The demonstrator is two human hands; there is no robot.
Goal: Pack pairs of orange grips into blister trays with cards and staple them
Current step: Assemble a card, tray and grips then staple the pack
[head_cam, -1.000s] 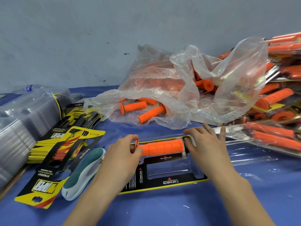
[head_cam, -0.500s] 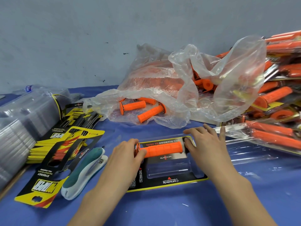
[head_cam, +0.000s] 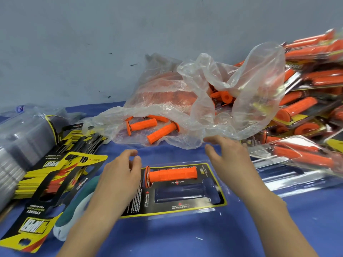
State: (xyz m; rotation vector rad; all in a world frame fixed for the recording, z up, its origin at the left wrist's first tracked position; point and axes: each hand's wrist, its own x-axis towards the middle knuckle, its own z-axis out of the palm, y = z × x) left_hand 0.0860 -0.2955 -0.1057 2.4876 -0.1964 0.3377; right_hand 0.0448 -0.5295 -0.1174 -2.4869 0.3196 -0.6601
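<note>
One orange grip (head_cam: 172, 174) lies in the far slot of a clear blister tray (head_cam: 189, 196) that sits on a black and yellow card (head_cam: 137, 201). The near slot holds nothing. My left hand (head_cam: 120, 175) hovers just left of the grip, fingers relaxed, holding nothing. Beyond the tray's right end my right hand (head_cam: 228, 156) is lifted with its fingers spread toward the plastic bag (head_cam: 185, 101) of loose orange grips (head_cam: 161, 130). A teal and white stapler (head_cam: 74, 210) lies partly under my left forearm.
A stack of printed cards (head_cam: 61, 164) and bagged clear trays (head_cam: 20, 138) lie at the left. Packed blister packs (head_cam: 306, 112) pile up at the right, with one pack (head_cam: 297, 154) near my right hand. A blue cloth (head_cam: 185, 236) covers the table.
Both hands have let go of the orange grip, which now rests seated in the tray's far slot. My right hand has lifted and moved toward the plastic bag.
</note>
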